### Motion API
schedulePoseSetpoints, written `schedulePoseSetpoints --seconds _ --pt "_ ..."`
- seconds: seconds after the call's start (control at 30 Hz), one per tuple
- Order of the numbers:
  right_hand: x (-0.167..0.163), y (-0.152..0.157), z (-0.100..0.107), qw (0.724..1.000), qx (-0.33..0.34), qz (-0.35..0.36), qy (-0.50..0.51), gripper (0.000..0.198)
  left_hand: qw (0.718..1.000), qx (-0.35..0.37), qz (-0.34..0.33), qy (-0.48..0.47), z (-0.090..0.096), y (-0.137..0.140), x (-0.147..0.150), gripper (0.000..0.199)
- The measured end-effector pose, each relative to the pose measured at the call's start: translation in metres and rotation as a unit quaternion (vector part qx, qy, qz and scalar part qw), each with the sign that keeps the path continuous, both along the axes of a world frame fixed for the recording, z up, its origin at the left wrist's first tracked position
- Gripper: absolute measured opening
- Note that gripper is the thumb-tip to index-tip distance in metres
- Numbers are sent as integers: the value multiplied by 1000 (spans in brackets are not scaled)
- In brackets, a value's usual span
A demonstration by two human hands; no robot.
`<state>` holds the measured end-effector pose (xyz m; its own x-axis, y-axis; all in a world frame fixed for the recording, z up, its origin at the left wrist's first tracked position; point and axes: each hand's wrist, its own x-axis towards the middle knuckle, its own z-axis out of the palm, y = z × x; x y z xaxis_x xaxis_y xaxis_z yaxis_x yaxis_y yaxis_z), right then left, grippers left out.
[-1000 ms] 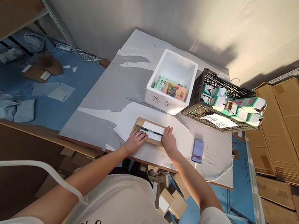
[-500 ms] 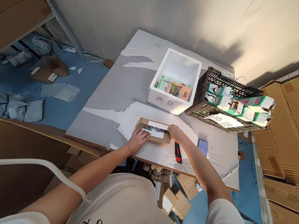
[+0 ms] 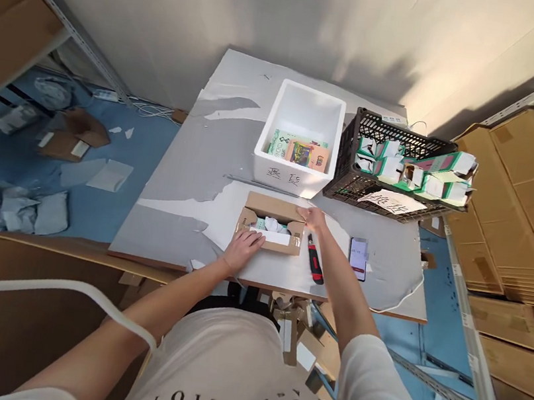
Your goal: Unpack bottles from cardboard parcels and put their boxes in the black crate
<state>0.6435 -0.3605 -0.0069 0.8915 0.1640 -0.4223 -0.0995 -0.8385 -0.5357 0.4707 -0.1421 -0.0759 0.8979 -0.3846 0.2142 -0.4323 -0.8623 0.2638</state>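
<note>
A small brown cardboard box [image 3: 270, 246] lies on the table in front of me, its top open and its back flap raised. Inside it are crumpled white paper [image 3: 273, 225] and something green, partly hidden. My left hand [image 3: 242, 251] grips the front left edge of the box, fingers over the front wall. At the back right corner, my right hand [image 3: 314, 219] pinches the raised flap. A red and black utility knife [image 3: 315, 260] lies just right of the box, under my right forearm. Right of that arm is a phone [image 3: 357, 259] with its screen lit.
Behind the box stands a white foam bin [image 3: 292, 176] holding green and orange printed packets. Beside it, a black plastic crate [image 3: 346, 172] is filled with green and white cartons. A large open carton [image 3: 60, 269] is at the table's front left. Shelving with cartons [image 3: 510, 216] borders the right.
The box top has opened: its flap now stands back, showing the paper inside. My right hand has moved back with the flap. My left hand stays on the front edge.
</note>
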Motion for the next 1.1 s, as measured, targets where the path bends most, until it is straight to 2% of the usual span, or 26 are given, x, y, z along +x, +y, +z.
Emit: schedulePoseSetpoints --seconds 0.07,0.1,0.17,0.23,0.27,0.33,0.43,0.5,0.6,0.7,0.77,0.83,0.93,1.0,1.1 --pt "-18 7 1 993 -39 4 -110 37 1000 -16 17 13 10 8 6 50" --pt "-28 11 2 982 -54 44 -173 39 999 -22 26 21 15 15 10 60" --pt "-47 17 5 943 -64 205 -254 43 998 -23 32 45 23 33 22 86" --pt "-62 20 8 903 -87 353 -228 53 996 -15 -17 86 26 55 36 104" --pt "-67 21 9 894 -113 387 -194 59 993 -12 -49 107 24 65 43 108" --pt "-74 20 10 891 -184 392 -136 60 987 -20 -88 131 19 80 52 108" --pt "-86 10 8 884 -234 382 -131 35 986 -48 -86 134 8 87 54 102" --pt "-100 0 1 878 -223 385 -178 33 987 -54 -75 133 6 84 51 100" --pt "-131 -16 -16 867 -164 399 -249 44 987 -18 -71 145 14 79 50 92" --pt "-155 -25 -32 866 -118 412 -257 51 979 54 -82 180 35 78 56 91" --pt "-158 -28 -34 870 -93 420 -239 52 970 100 -102 195 53 77 61 88" --pt "-149 -28 -27 875 -54 430 -214 54 969 121 -119 182 68 70 66 70" --pt "-115 -16 -3 882 -5 447 -149 50 967 108 -173 153 79 45 68 29" --pt "-87 1 12 873 -39 476 -102 47 959 101 -216 153 77 26 70 22" --pt "-56 24 24 834 -174 518 -78 38 951 133 -226 163 72 11 73 23"
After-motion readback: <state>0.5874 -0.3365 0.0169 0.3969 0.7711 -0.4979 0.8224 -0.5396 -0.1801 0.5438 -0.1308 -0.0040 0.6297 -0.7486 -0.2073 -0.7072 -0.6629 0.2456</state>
